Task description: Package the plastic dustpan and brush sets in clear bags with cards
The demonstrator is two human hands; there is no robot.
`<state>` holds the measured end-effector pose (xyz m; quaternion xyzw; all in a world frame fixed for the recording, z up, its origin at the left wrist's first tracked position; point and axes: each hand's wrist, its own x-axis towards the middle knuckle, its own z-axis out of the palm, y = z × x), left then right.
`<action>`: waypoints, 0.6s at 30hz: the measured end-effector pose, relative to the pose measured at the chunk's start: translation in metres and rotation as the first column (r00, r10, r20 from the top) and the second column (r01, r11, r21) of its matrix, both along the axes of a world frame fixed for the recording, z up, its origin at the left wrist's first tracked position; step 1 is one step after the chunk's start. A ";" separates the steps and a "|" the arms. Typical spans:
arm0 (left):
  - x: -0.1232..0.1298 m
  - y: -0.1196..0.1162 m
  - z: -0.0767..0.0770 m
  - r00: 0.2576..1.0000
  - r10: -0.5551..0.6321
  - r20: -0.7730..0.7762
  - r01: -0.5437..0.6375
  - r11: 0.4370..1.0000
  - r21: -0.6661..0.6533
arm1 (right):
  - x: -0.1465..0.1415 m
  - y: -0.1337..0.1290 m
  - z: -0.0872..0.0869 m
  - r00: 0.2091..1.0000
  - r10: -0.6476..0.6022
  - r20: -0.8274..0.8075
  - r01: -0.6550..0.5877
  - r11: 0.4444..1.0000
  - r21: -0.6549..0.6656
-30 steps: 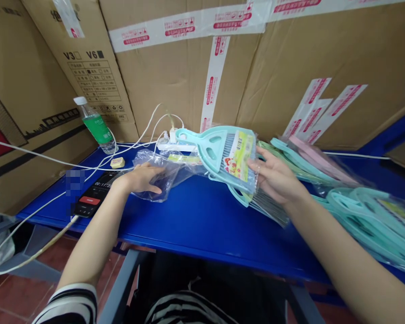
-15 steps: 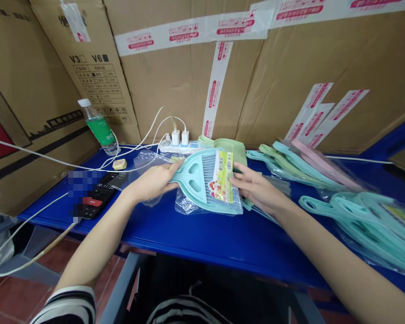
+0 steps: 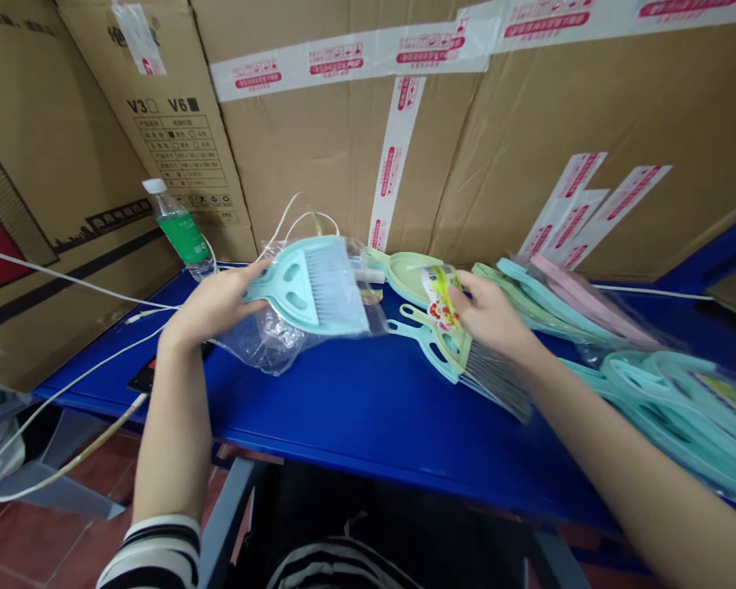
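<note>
My left hand point(image 3: 212, 298) grips the handle end of a pale turquoise hand brush point(image 3: 310, 290) with white-grey bristles. A crumpled transparent plastic bag point(image 3: 270, 339) lies beneath it on the table. My right hand point(image 3: 491, 315) pinches a printed yellow-green label card point(image 3: 438, 296). Just below that hand lies a teal and green hand brush point(image 3: 433, 348) with grey bristles. Behind the card sits a pale green dustpan point(image 3: 408, 274). I cannot tell whether the right hand also holds the brush.
Bagged dustpans and brushes point(image 3: 668, 409) are piled at the right of the blue table point(image 3: 319, 417), with pink and green ones point(image 3: 576, 303) behind. A water bottle point(image 3: 177, 227) and white cables point(image 3: 86, 352) lie at the left. Cardboard boxes point(image 3: 527, 139) form the back wall.
The turquoise brush has moved left with my left hand and now lies apart from the label card, which my right hand holds. My left forearm now covers most of the phone.
</note>
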<state>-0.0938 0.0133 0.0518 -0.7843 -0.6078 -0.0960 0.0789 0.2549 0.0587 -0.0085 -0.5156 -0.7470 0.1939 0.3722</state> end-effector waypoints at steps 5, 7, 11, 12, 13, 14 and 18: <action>-0.015 -0.003 0.006 0.980 0.182 0.076 -0.188 0.979 0.075 | -0.028 0.035 0.022 0.934 0.066 0.351 -0.055 0.998 -0.041; -0.016 -0.003 0.005 0.982 0.164 0.091 -0.170 0.983 0.071 | -0.047 0.050 0.021 0.927 0.089 0.365 -0.077 0.996 -0.048; -0.019 -0.002 0.004 0.986 0.122 0.110 -0.128 0.991 0.049 | -0.076 0.071 0.012 0.923 0.097 0.373 -0.109 0.994 0.011; -0.020 -0.002 0.004 0.986 0.117 0.119 -0.123 0.991 0.043 | -0.080 0.073 0.011 0.926 0.093 0.365 -0.117 0.992 0.044; -0.022 -0.002 0.004 0.985 0.112 0.130 -0.117 0.992 0.036 | -0.082 0.073 0.011 0.931 0.087 0.355 -0.124 0.989 0.082; -0.023 -0.002 0.004 0.985 0.104 0.139 -0.109 0.994 0.028 | -0.084 0.072 0.012 0.936 0.081 0.341 -0.129 0.984 0.122; -0.023 -0.001 0.001 0.986 0.031 0.163 -0.031 1.000 0.001 | -0.077 0.055 0.019 0.960 0.060 0.274 -0.128 0.963 0.237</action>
